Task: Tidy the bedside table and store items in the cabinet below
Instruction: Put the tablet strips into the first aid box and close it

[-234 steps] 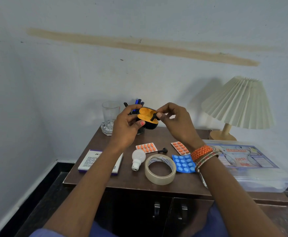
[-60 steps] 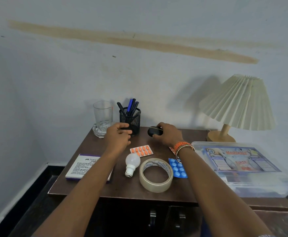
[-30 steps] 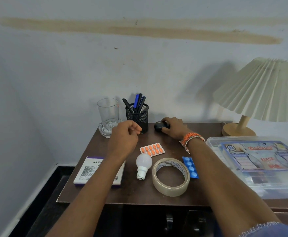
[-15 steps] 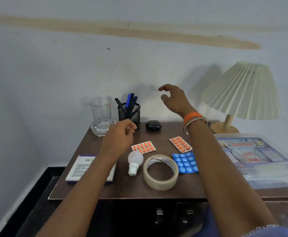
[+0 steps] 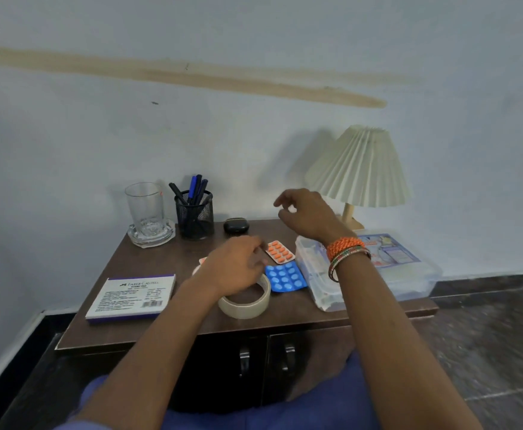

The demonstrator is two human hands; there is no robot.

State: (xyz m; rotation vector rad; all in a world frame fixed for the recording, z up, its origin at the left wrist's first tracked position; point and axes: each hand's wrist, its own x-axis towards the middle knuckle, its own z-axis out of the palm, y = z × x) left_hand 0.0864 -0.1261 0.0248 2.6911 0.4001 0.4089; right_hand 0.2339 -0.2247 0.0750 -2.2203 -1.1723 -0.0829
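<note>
On the brown bedside table (image 5: 167, 259), a black earbud case (image 5: 236, 225) lies shut beside a mesh pen holder (image 5: 195, 217). My right hand (image 5: 306, 212) hovers above the table's back right with fingers spread and nothing in it. My left hand (image 5: 235, 265) is blurred, palm down over a tape roll (image 5: 247, 305). It covers a white bulb and most of one orange blister pack. A second orange blister pack (image 5: 280, 251) and a blue one (image 5: 285, 277) lie just right of its fingers. The cabinet doors (image 5: 244, 358) below are shut.
An empty glass (image 5: 147, 209) stands at the back left. A flat white Faber-Castell box (image 5: 133, 294) lies at the front left. A clear first-aid box (image 5: 393, 274) fills the right side. A pleated lamp (image 5: 359, 169) stands behind it. My knees are against the cabinet.
My left hand has moved right and now covers the bulb and the tape roll. My right hand stays raised and has dropped a little toward the table.
</note>
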